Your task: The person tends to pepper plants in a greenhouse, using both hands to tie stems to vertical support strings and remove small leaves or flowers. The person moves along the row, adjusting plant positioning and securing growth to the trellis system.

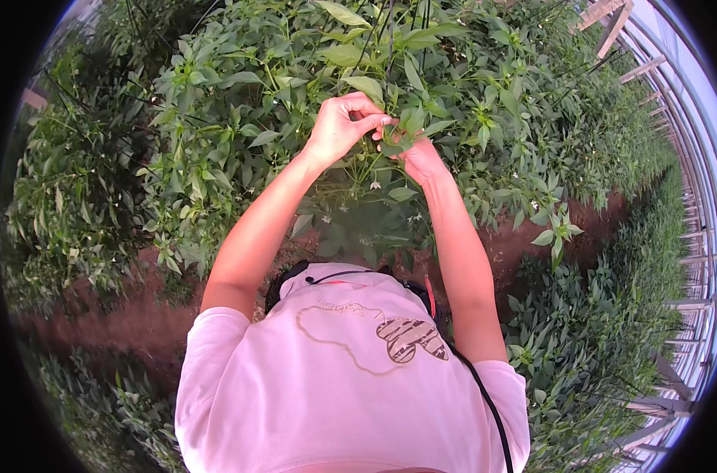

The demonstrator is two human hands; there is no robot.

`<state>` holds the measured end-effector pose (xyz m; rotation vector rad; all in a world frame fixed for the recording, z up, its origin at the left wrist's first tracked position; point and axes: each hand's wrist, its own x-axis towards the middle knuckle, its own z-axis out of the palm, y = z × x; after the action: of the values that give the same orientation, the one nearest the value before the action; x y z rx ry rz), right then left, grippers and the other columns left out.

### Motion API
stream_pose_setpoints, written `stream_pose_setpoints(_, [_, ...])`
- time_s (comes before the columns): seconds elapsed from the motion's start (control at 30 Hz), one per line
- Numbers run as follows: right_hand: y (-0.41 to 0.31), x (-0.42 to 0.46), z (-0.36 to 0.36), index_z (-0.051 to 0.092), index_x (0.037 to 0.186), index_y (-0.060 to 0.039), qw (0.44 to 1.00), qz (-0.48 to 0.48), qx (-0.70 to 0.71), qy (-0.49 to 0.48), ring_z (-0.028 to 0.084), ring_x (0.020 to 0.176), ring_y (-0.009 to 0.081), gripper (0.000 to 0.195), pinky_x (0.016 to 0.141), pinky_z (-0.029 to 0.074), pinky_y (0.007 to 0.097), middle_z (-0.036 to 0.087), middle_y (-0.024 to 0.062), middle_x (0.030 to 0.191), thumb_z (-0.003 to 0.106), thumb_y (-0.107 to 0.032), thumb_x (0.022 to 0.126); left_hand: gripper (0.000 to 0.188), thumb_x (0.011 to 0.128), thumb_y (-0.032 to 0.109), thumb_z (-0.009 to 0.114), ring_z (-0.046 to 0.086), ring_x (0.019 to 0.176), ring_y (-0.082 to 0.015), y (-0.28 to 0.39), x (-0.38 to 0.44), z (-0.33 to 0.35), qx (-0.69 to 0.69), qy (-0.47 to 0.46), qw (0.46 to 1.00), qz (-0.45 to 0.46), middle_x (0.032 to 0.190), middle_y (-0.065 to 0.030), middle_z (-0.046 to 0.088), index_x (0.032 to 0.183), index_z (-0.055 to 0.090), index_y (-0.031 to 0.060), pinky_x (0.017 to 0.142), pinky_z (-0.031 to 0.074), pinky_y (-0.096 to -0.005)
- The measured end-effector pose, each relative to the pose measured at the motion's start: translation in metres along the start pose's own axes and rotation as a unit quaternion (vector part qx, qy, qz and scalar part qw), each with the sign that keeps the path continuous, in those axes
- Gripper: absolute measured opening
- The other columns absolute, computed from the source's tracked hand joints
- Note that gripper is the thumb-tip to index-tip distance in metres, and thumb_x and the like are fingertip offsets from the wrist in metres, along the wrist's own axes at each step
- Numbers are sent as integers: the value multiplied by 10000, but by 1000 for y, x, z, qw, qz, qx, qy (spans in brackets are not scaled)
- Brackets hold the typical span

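Note:
Before me stands a leafy pepper plant point(346, 56) with small white flowers point(375, 185). My left hand point(345, 125) has its thumb and forefinger pinched together at a shoot among the upper leaves. Close on its right, my right hand point(420, 158) reaches in at the same shoot, its fingers curled and partly covered by green leaves point(414, 121). What the right fingertips hold is hidden. Dark support strings point(390, 53) hang down into the plant just above both hands.
Dense rows of plants stand to the left point(75, 195) and right point(595, 337). Bare soil paths point(116, 325) run between them. Along the right side curves a greenhouse wall with a metal frame point(698, 236) and wooden posts point(614, 26). A black cord point(488, 396) crosses my pale shirt point(335, 408).

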<state>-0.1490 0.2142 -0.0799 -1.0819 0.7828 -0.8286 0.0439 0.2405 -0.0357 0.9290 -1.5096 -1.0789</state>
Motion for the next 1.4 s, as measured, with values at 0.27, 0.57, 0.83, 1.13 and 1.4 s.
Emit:
stream_pose_setpoints(0.27, [13,10,-15,570,1183,-62,994,-17,104,-29,667,923,184,341,813,549,301,665,89,1080,711,-163,888,115,912,97,688,590,702,-58,-29,2,7,-149,65,986,21,775,6,648,860,698,-5,674,470,-244])
stream_pose_setpoints(0.57, [16,12,-20,591,1162,-81,992,-31,119,-41,613,911,111,318,717,501,257,633,12,1063,717,-144,877,77,850,-4,632,596,823,-132,-18,7,6,134,87,981,111,853,-61,592,907,645,-55,705,477,-256])
stream_pose_setpoints(0.83, [-6,8,5,607,1158,-57,999,-16,36,-30,618,938,125,261,749,526,306,630,26,1123,666,-64,904,237,815,171,690,533,801,-335,25,15,-28,414,0,903,116,764,-132,544,791,515,12,692,430,-419])
stream_pose_setpoints(1.13, [7,23,5,653,1043,13,996,-84,2,27,637,813,124,169,675,556,264,672,82,1027,644,26,874,70,882,27,573,524,818,-146,1,-4,-17,143,-61,971,-182,874,-22,600,946,602,24,729,429,-308])
stream_pose_setpoints(1.4, [16,9,-16,524,1220,-18,961,60,270,-6,647,866,171,263,728,581,261,641,73,1067,548,-97,970,174,946,105,591,560,609,-113,4,3,21,102,40,994,-11,680,-80,626,919,670,-47,610,467,-301])
